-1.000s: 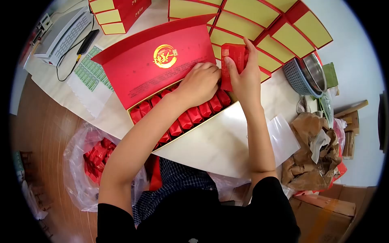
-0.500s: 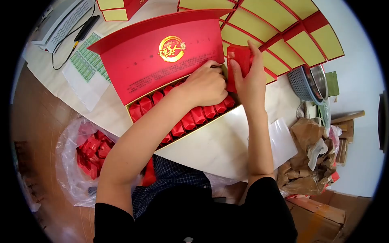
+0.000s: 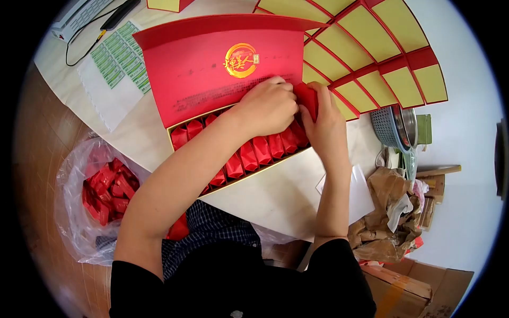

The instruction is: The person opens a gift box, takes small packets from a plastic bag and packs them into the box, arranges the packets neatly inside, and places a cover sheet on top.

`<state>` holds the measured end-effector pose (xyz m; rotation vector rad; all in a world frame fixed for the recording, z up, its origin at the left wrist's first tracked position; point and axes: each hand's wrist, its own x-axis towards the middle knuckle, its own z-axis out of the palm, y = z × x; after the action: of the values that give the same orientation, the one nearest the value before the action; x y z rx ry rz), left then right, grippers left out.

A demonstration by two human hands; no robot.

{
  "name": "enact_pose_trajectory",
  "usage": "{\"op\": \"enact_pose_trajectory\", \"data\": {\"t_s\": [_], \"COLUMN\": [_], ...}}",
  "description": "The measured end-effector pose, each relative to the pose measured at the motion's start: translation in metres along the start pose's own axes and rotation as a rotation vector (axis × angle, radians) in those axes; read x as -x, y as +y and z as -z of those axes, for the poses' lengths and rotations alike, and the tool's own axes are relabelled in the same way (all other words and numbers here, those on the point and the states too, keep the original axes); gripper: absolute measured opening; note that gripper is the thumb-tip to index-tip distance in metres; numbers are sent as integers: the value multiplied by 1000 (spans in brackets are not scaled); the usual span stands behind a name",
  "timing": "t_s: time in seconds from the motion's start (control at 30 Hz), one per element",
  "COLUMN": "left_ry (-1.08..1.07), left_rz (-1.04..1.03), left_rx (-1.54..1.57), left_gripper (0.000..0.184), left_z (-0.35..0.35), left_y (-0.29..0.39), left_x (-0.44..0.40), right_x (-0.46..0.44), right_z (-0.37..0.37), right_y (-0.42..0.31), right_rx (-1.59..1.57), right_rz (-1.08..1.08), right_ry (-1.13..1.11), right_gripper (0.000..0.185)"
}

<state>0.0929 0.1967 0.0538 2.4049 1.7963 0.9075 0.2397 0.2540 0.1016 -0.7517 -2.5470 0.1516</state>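
An open red gift box (image 3: 183,79) with gold lettering inside its raised lid lies on the table. Rows of shiny red foil packets (image 3: 248,156) fill its tray. My left hand (image 3: 269,106) reaches over the tray near the lid's hinge. Its fingers are curled down among the packets, and whatever they grip is hidden. At the box's right end, my right hand (image 3: 326,119) pinches a red packet (image 3: 307,99) between thumb and fingers, tilted over the tray's corner and close to my left fingers.
Stacked red-and-yellow boxes (image 3: 366,32) stand at the back right. A clear plastic bag (image 3: 69,206) with loose red packets is at the lower left. Green label sheets (image 3: 114,61) lie on the left of the table. A grey basket (image 3: 383,127) and crumpled brown paper (image 3: 382,212) are at right.
My right hand has brought the red packet down and left to the box's corner, tilting it. My left hand stays over the tray. The whole view has shifted slightly.
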Motion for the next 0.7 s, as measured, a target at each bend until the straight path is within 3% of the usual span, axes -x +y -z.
{"op": "enact_pose_trajectory", "data": {"t_s": [0.1, 0.17, 0.23, 0.4, 0.63, 0.7], "left_ry": [110, 49, -10, 151, 196, 196], "left_rz": [-44, -2, 40, 68, 46, 51], "left_rx": [-66, -63, -62, 30, 89, 81], "left_gripper": [16, 14, 12, 11, 7, 7], "left_z": [-1, 3, 5, 5, 5, 4], "left_y": [-2, 0, -2, -10, -10, -10], "left_x": [1, -1, -1, -4, -1, -1], "right_x": [-14, -22, -22, -25, -30, -23], "right_z": [9, 16, 19, 18, 12, -8], "right_y": [9, 11, 8, 16, 15, 21], "right_rx": [-75, -67, -93, -126, -154, -55], "right_rz": [-7, 5, 37, 32, -66, -49], "right_ry": [-161, -345, -335, -415, -538, -341], "right_gripper": [41, 41, 38, 35, 34, 32]}}
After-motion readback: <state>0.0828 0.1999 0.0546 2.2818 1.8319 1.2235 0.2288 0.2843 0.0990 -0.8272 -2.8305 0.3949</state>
